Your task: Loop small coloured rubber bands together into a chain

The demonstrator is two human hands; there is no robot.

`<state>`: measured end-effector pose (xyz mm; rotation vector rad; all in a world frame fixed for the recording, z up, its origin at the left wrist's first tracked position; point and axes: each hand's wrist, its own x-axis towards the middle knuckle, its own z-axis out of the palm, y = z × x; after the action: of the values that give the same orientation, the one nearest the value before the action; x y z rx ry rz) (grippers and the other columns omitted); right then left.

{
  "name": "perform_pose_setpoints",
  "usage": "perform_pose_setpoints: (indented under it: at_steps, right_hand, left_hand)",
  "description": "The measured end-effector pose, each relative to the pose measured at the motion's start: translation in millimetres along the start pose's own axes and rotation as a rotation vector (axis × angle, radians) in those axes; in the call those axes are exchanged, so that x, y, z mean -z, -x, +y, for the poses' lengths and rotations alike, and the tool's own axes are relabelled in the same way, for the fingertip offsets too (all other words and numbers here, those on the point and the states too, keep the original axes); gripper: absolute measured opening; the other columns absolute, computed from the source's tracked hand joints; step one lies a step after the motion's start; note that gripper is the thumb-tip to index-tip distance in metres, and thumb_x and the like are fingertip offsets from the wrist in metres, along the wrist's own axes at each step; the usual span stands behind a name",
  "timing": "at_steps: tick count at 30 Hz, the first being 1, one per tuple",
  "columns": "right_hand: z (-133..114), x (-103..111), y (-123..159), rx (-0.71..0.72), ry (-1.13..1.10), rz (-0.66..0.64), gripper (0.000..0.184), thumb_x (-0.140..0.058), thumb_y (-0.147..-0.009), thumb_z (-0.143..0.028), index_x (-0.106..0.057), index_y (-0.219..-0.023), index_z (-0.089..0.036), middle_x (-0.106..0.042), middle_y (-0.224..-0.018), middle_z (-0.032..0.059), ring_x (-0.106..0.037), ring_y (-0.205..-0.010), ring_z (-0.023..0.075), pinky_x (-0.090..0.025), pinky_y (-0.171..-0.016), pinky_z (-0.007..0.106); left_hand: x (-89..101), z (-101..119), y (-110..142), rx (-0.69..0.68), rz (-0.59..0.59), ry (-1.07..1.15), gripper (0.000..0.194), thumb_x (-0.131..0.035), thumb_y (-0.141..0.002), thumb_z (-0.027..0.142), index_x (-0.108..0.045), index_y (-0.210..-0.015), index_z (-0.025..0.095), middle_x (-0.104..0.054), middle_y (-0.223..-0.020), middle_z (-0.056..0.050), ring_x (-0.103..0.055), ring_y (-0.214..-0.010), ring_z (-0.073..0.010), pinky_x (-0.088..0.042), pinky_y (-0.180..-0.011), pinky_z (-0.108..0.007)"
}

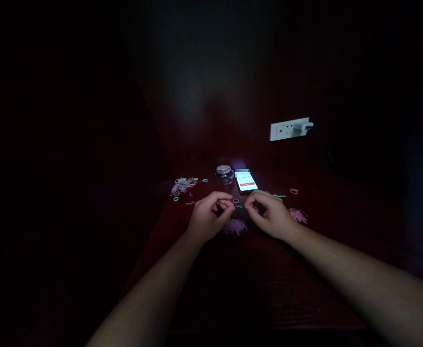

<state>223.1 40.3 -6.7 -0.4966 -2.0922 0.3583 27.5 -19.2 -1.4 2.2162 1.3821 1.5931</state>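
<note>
My left hand (210,216) hovers low over the table with curled fingers. Its middle fingers and thumb come close together, with the index finger raised above them. Facing it, my right hand (271,212) pinches thumb and fingertips together. What either pinch holds is too small and dark to make out. Between the fingertips shows a short pale purple strip (238,206); I cannot tell whether it is held or lies on the table. A purple ring-shaped band (236,201) lies just behind it. Nearer to me, below the hands, is a heap of purple bands (235,226).
A lit phone (246,180) and a lidded clear jar (225,175) stand behind the hands. Mixed coloured bands (183,185) lie left, green bands (278,195) and another purple heap (298,215) right. A wall socket (290,129) holds a plug with a cable. The room is dark.
</note>
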Motion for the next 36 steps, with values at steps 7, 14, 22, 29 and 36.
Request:
perform_pose_setpoints:
  at_steps: [7,14,22,29,36]
  right_hand:
    - [-3,0,-2,0.047,-0.024,-0.027,0.004,-0.059,-0.086,-0.017,-0.061,-0.085,-0.020,-0.057,-0.076,0.0013,-0.052,-0.067,0.0147,-0.041,-0.064,0.029]
    - [-2,0,-1,0.037,-0.019,-0.012,0.004,-0.058,-0.084,-0.016,-0.060,-0.084,-0.020,-0.056,-0.073,0.0011,-0.051,-0.064,0.0145,-0.040,-0.061,0.029]
    - [-5,0,-1,0.042,-0.012,-0.022,0.007,-0.056,-0.088,-0.018,-0.062,-0.084,-0.020,-0.057,-0.074,0.0016,-0.052,-0.067,0.0154,-0.041,-0.064,0.029]
    - [-3,-2,-1,0.039,-0.023,-0.012,0.006,-0.057,-0.086,-0.015,-0.060,-0.083,-0.020,-0.056,-0.074,0.0010,-0.051,-0.067,0.0149,-0.040,-0.063,0.028]
    - [-11,-1,-2,0.051,-0.005,-0.024,0.005,-0.059,-0.085,-0.015,-0.060,-0.084,-0.020,-0.057,-0.076,0.0010,-0.053,-0.070,0.0153,-0.041,-0.066,0.029]
  left_hand:
    - [-0.8,3,-1,-0.032,-0.023,0.004,0.023,-0.070,-0.079,0.017,-0.063,-0.101,0.021,-0.074,-0.087,-0.001,-0.069,-0.073,-0.0127,-0.050,-0.064,-0.025]
    - [1.2,2,-2,0.007,-0.012,-0.010,0.021,-0.070,-0.079,0.017,-0.063,-0.099,0.020,-0.073,-0.083,-0.001,-0.069,-0.071,-0.0127,-0.051,-0.063,-0.025]
    - [0.4,2,-2,-0.001,-0.031,0.007,0.022,-0.071,-0.079,0.017,-0.063,-0.100,0.020,-0.073,-0.087,-0.001,-0.069,-0.075,-0.0132,-0.052,-0.066,-0.025]
    - [3.4,3,-3,0.002,-0.053,-0.070,0.023,-0.072,-0.078,0.018,-0.065,-0.100,0.020,-0.069,-0.092,-0.003,-0.064,-0.078,-0.0142,-0.050,-0.067,-0.027]
    - [6.5,4,-3,-0.022,-0.107,-0.059,0.002,-0.068,-0.083,0.022,-0.067,-0.083,0.019,-0.068,-0.083,-0.002,-0.061,-0.073,-0.0138,-0.046,-0.061,-0.025]
